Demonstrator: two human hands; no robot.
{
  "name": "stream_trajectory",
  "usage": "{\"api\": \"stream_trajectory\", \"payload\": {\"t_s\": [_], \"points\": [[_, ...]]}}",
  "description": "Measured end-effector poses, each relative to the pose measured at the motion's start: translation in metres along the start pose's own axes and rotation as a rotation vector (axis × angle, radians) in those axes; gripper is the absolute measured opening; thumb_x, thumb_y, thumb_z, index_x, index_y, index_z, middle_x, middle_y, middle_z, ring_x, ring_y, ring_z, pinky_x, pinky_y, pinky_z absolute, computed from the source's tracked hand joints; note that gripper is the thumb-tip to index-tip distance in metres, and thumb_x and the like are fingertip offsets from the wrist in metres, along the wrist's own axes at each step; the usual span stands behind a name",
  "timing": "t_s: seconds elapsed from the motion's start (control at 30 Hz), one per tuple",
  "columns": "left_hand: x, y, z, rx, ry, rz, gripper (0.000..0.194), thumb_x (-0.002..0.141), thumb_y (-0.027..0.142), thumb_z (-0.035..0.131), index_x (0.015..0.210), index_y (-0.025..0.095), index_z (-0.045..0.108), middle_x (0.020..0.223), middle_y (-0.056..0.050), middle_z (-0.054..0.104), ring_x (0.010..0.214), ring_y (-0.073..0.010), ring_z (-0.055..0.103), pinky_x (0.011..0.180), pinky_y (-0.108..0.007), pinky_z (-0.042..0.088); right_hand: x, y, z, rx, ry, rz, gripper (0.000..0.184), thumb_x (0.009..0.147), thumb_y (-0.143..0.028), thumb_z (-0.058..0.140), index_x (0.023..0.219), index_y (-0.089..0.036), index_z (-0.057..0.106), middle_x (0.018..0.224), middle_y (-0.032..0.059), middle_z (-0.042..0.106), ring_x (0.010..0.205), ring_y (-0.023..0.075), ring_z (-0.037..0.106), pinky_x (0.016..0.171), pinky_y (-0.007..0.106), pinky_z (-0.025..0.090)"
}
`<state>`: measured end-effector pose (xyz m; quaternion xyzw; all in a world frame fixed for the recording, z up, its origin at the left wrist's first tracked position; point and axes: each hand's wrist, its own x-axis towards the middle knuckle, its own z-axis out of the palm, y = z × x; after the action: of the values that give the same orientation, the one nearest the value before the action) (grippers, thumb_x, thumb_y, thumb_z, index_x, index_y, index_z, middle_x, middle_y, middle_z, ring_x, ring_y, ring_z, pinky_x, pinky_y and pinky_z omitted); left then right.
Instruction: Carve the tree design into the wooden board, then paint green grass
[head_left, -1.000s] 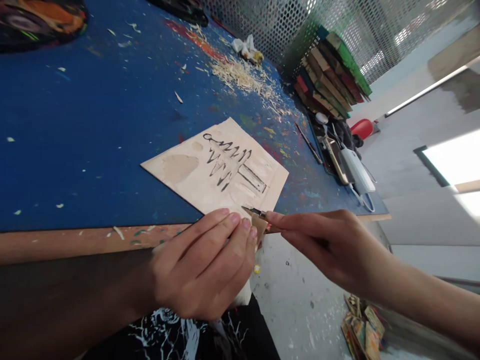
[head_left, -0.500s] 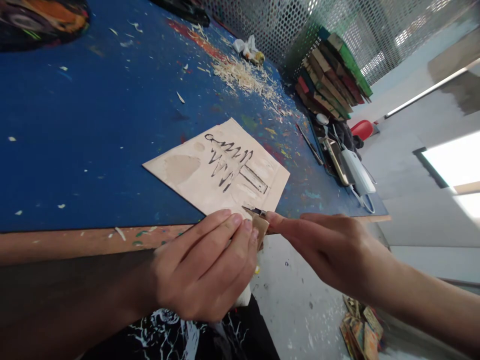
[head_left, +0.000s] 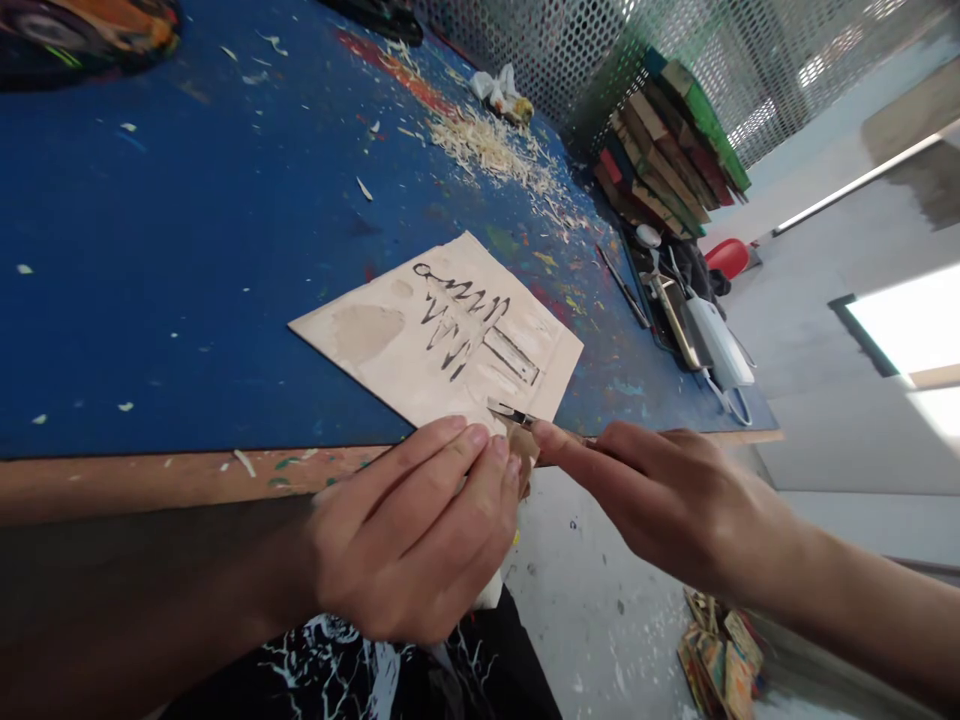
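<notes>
Head view: the left hand (head_left: 409,535) presses curled fingers on the near corner of the wooden board (head_left: 442,335), which lies at the blue table's (head_left: 187,250) near edge. The right hand (head_left: 660,500) pinches a carving knife (head_left: 511,412), its blade seemingly touching that corner.

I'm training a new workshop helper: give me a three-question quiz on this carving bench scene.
1. True or false: the right hand holds a carving tool whose tip meets the wooden board.
2. Where does the left hand rest? A) on the stack of painted boards B) at the board's near corner C) in the wood shavings
3. Fill in: the wood shavings lie on the ____ tabletop.

Key: 1 true; 2 B; 3 blue.
</notes>
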<state>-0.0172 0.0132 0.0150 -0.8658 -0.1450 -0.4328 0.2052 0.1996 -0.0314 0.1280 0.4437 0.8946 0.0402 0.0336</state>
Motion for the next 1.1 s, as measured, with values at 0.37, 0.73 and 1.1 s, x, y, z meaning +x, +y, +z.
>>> {"api": "stream_trajectory", "payload": {"t_s": [0.37,0.73,1.1], "points": [[-0.001,0.004,0.008,-0.003,0.034,-0.009,0.027,0.079,0.013,0.069,0.106,0.01,0.065,0.107,-0.004,0.069,0.101,-0.0208,0.065,0.098,-0.036,0.057,0.006,-0.005,-0.001,0.04,0.021,0.009,0.038,0.094,-0.013,0.039,0.127,-0.013,0.058,0.067,0.0049,0.064,0.048,0.0139,0.058,0.042,0.024,0.045],[0.0,0.006,0.007,0.015,0.041,-0.031,0.03,0.076,0.014,0.072,0.105,0.01,0.065,0.108,-0.006,0.068,0.102,-0.0207,0.064,0.101,-0.037,0.055,0.011,-0.007,-0.005,0.352,-0.034,0.199,0.031,0.095,-0.018,0.045,0.12,-0.024,0.061,0.08,0.0014,0.071,0.059,0.0104,0.064,0.053,0.019,0.05],[0.0,0.0,0.005,0.035,0.027,0.024,0.031,0.076,0.018,0.074,0.105,0.012,0.065,0.107,-0.004,0.068,0.102,-0.0204,0.064,0.097,-0.035,0.057,0.016,-0.007,-0.004,0.535,-0.013,0.274,0.026,0.094,-0.02,0.05,0.116,-0.024,0.064,0.092,-0.0001,0.074,0.069,0.008,0.067,0.062,0.016,0.052]]}}
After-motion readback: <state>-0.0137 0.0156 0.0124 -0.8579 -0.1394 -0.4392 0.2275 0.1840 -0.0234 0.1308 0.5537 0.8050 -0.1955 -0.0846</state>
